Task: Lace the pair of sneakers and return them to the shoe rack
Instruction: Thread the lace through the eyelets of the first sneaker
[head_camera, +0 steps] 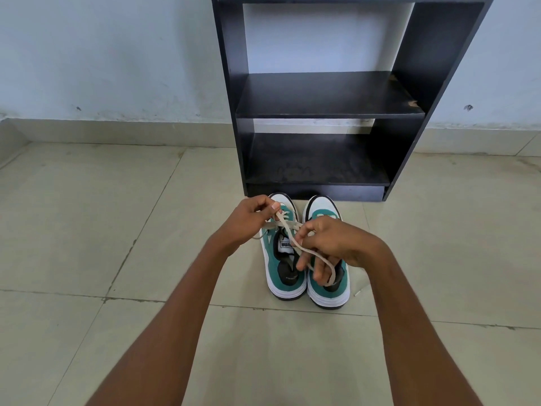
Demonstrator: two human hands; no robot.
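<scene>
- The shoe rack (328,95) stands against the wall; both of its shelves are bare, open from the front, closed in by side panels.
- Two sneakers (310,259) stand just before the rack's base, toes close to it, leaving little room between.
- Left and right of the rack, the floor (117,230) lies open.
- Both hands and a lace (292,230) hang over the sneakers.

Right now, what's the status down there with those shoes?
Left hand and right hand both pinching the beige flat shoelace, mid-lacing. Green-and-white sneakers side by side on the tiled floor. Black wooden shoe rack shelves bare, nothing blocking.
</scene>
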